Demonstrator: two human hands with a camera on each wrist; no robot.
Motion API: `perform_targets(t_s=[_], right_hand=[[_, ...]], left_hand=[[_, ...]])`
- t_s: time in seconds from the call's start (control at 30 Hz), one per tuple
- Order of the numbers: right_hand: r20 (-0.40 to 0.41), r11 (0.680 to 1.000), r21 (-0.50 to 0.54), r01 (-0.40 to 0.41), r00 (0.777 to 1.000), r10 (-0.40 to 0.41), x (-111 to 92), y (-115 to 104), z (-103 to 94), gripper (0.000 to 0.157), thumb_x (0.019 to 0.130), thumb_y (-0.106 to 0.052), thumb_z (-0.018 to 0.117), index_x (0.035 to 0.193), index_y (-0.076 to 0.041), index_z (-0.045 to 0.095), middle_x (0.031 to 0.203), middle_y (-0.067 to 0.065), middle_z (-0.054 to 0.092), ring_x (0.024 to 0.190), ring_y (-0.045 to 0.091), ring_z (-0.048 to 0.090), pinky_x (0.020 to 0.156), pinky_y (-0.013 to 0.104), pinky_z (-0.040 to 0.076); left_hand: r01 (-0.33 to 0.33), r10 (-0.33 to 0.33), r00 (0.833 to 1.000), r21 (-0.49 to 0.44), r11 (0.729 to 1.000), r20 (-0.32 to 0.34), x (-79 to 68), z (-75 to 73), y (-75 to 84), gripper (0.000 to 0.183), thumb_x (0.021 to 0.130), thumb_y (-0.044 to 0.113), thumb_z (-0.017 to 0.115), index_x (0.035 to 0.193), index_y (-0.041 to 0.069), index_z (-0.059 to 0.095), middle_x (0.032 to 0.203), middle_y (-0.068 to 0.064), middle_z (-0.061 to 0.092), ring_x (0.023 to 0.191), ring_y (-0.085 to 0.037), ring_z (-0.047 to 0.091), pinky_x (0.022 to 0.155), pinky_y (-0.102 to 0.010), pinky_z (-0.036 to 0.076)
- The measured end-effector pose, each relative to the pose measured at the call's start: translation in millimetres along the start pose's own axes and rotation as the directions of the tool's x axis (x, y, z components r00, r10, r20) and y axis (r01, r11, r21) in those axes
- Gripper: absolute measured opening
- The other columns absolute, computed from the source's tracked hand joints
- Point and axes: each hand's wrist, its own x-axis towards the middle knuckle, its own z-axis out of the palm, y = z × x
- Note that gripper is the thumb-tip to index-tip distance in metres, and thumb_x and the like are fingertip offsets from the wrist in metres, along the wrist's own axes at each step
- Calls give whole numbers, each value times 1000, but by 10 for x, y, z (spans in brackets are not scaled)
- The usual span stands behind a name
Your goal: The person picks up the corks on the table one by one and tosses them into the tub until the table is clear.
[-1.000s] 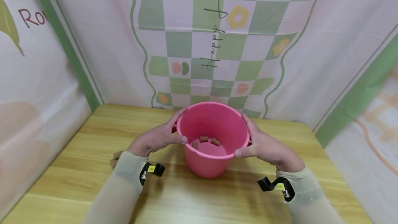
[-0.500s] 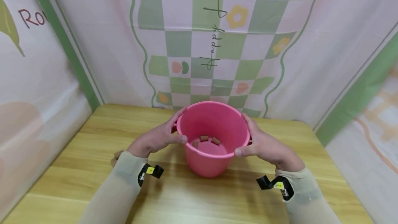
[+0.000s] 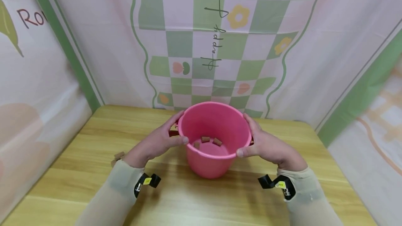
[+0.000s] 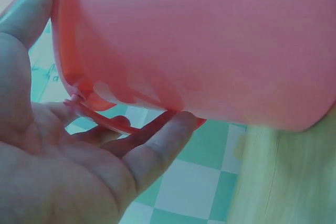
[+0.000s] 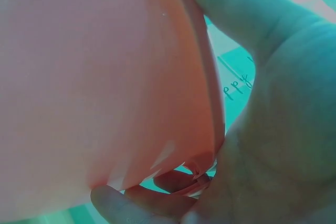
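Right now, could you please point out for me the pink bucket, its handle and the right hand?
Pink bucket [image 3: 209,166]: head view, on its outer front wall.
Handle [image 4: 107,123]: left wrist view, on its thin curved strip.
Right hand [image 3: 267,145]: head view, on the middle of the hand.

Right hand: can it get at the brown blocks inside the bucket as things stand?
Probably, once it lets go: the right hand holds the bucket now, but the open top looks clear above the blocks.

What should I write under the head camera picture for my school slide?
Left hand and right hand holding a pink bucket, three small brown blocks visible inside, wooden table beneath.
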Motion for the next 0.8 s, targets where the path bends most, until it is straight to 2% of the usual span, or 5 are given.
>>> perform_targets(t_s=[0.2, 0.33, 0.47, 0.73, 0.8], right_hand=[[7, 1000, 11, -10, 1000, 10, -3, 9, 0, 124, 75, -24, 88, 160, -20, -3, 158, 12, 20, 131, 38, 42, 102, 53, 40], [6, 1000, 11, -11, 1000, 11, -4, 5, -1, 125, 75, -24, 88, 160, -20, -4, 158, 12, 21, 131, 37, 43, 103, 55, 38], [-1, 1000, 0, -9, 1000, 9, -5, 5, -7, 125, 75, -23, 88, 160, -19, -4, 158, 12, 20, 131, 37, 43, 104, 56, 36], [-1, 1000, 1, -20, 1000, 20, -6, -1, -7, 125, 75, -24, 88, 160, -19, -5, 159, 11, 19, 132, 36, 42, 104, 55, 37], [2, 1000, 8, -21, 1000, 21, -4, 0, -7, 126, 75, -24, 88, 160, -19, -5, 159, 11, 19, 132, 36, 41, 104, 54, 37]], left_hand=[[42, -40, 997, 31, 999, -72, -89, -22, -4, 91, 84, 47, 79, 156, 43, 24, 154, 13, 31, 124, -25, 52, 92, -45, 52], [24, -23, 995, 7, 1000, -98, -172, -120, -21, 91, 86, 40, 79, 157, 42, 21, 158, 11, 24, 121, -22, 57, 96, -46, 49], [0, 1, 992, 12, 1000, -124, -271, -264, -26, 94, 87, 32, 79, 158, 43, 18, 161, 11, 21, 109, -23, 65, 95, -46, 49], [64, -55, 978, 41, 997, -203, -458, -564, -99, 90, 88, 36, 77, 157, 44, 19, 162, 11, 20, 86, -31, 69, 73, -42, 57], [81, -68, 973, 51, 995, -219, -507, -625, -124, 86, 89, 36, 76, 157, 44, 22, 161, 11, 22, 74, -28, 67, 65, -39, 56]])
